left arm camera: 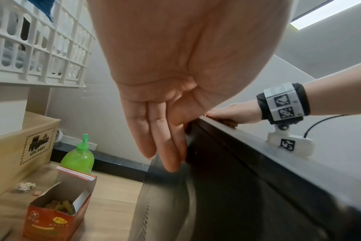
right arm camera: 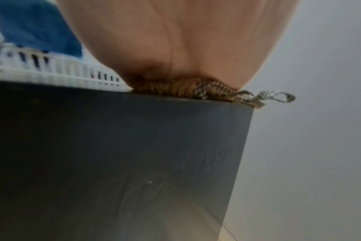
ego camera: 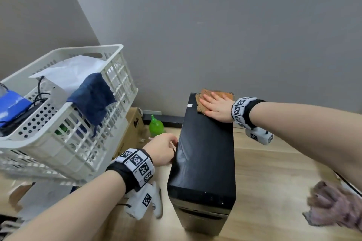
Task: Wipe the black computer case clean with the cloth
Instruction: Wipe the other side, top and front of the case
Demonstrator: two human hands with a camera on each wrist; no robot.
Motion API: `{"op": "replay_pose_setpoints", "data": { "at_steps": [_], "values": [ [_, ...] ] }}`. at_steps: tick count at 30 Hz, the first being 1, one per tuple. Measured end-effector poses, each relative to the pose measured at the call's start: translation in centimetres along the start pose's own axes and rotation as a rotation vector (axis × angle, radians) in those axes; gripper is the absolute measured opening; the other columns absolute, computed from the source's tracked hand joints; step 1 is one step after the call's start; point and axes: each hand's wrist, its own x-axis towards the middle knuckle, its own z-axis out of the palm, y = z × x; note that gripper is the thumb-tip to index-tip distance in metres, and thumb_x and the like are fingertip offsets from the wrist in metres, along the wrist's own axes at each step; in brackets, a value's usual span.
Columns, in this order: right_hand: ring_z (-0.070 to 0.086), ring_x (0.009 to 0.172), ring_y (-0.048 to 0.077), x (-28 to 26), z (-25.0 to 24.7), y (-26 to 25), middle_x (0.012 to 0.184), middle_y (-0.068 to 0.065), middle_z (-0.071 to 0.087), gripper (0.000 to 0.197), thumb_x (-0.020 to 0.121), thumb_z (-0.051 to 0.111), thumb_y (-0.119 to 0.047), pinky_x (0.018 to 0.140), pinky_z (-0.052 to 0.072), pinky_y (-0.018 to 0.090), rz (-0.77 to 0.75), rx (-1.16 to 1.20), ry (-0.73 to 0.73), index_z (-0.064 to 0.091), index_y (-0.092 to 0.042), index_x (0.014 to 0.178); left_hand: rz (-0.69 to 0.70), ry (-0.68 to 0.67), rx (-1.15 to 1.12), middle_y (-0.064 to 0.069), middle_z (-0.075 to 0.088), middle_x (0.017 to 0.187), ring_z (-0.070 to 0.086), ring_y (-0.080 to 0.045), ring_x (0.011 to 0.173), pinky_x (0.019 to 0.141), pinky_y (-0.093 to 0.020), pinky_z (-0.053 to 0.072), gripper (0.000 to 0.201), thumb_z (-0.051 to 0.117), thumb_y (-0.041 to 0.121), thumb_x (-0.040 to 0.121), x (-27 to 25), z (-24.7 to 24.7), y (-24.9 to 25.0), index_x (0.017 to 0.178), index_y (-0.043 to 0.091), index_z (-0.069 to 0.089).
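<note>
Wooden floor (ego camera: 264, 172); flat right hand (ego camera: 215, 107) presses fuzzy cloth (ego camera: 227, 93) on glossy boxy case (ego camera: 203, 154).

Even, soft indoor light was seen, a bright ceiling panel (left arm camera: 311, 14) was glimpsed, wide-angle bending was noted at edges, right wrist view was motion-blurred, a soft sheen was shown on the computer case (ego camera: 203, 152).
</note>
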Motion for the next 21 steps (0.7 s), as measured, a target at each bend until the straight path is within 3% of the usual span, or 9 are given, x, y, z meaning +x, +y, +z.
{"op": "replay_pose_setpoints", "data": {
  "at_steps": [2,4,7,10,13,16,19,21],
  "values": [
    [-0.010,0.153,0.027,-2.2,0.2,-2.3,0.166,0.000,-0.010,0.060,0.105,0.019,-0.046,0.122,0.001,0.055,-0.121,-0.049,-0.012,-0.003,-0.027,0.158,-0.023,0.015,-0.002,-0.004,0.064,0.066,0.062,-0.021,0.056,0.049,-0.022,0.047,0.036,0.037,-0.003,0.084,0.2,-0.3,0.2,0.093,0.015,0.067],
    [-0.010,0.152,0.029,-5.7,1.2,-6.1,0.166,0.004,-0.009,0.061,0.105,0.021,-0.045,0.121,0.000,0.056,-0.334,-0.119,-0.017,-0.001,-0.024,0.158,-0.043,-0.017,0.004,-0.011,0.070,0.069,0.065,-0.023,0.057,0.050,-0.024,0.048,0.035,0.039,-0.005,0.086,0.4,-0.8,0.6,0.092,0.011,0.070],
    [-0.012,0.152,0.028,-10.7,2.8,-11.1,0.166,0.005,-0.007,0.063,0.104,0.026,-0.044,0.119,-0.010,0.053,-0.549,-0.130,-0.016,0.002,-0.021,0.158,-0.081,-0.094,0.136,-0.021,0.073,0.099,0.068,-0.023,0.070,0.057,-0.020,0.051,0.028,0.043,0.000,0.093,0.5,-1.6,0.8,0.101,-0.001,0.070],
    [-0.011,0.152,0.029,-12.9,2.9,-12.5,0.167,0.005,-0.002,0.063,0.104,0.030,-0.043,0.120,-0.008,0.056,-0.578,-0.112,-0.014,0.005,-0.021,0.158,-0.096,-0.116,0.299,-0.019,0.072,0.102,0.068,-0.030,0.095,0.074,-0.029,0.052,0.031,0.042,0.003,0.091,0.2,-2.1,0.7,0.100,-0.002,0.071],
    [-0.008,0.152,0.032,-14.2,3.0,-13.3,0.167,0.007,0.003,0.061,0.104,0.029,-0.043,0.119,-0.009,0.056,-0.670,-0.113,-0.044,0.010,-0.022,0.158,-0.047,-0.032,0.341,-0.010,0.071,0.087,0.066,-0.028,0.087,0.069,-0.026,0.049,0.024,0.048,0.007,0.081,0.7,-2.7,0.9,0.085,0.008,0.071],
    [-0.009,0.153,0.028,-14.3,2.8,-13.3,0.167,0.004,0.003,0.056,0.106,0.026,-0.042,0.118,-0.012,0.052,-0.745,-0.085,-0.075,0.012,-0.026,0.158,0.027,0.041,0.276,-0.006,0.070,0.095,0.066,-0.024,0.088,0.078,-0.033,0.055,0.023,0.045,0.015,0.083,1.6,-2.9,1.4,0.096,0.015,0.064],
    [-0.013,0.152,0.024,-11.6,2.0,-11.3,0.167,0.000,-0.004,0.056,0.106,0.023,-0.042,0.118,-0.014,0.050,-0.668,-0.102,-0.112,0.006,-0.028,0.158,0.085,0.133,0.200,-0.005,0.067,0.098,0.064,-0.024,0.088,0.082,-0.037,0.054,0.019,0.047,0.026,0.090,2.0,-2.5,1.8,0.102,0.016,0.058],
    [-0.015,0.152,0.024,-8.7,1.4,-9.1,0.166,0.000,-0.011,0.058,0.106,0.020,-0.042,0.120,-0.009,0.051,-0.556,-0.140,-0.117,0.000,-0.028,0.158,0.135,0.213,0.168,-0.007,0.062,0.105,0.059,-0.026,0.096,0.088,-0.038,0.049,0.018,0.046,0.017,0.088,2.3,-2.2,1.5,0.103,0.014,0.056]
  ]
}}
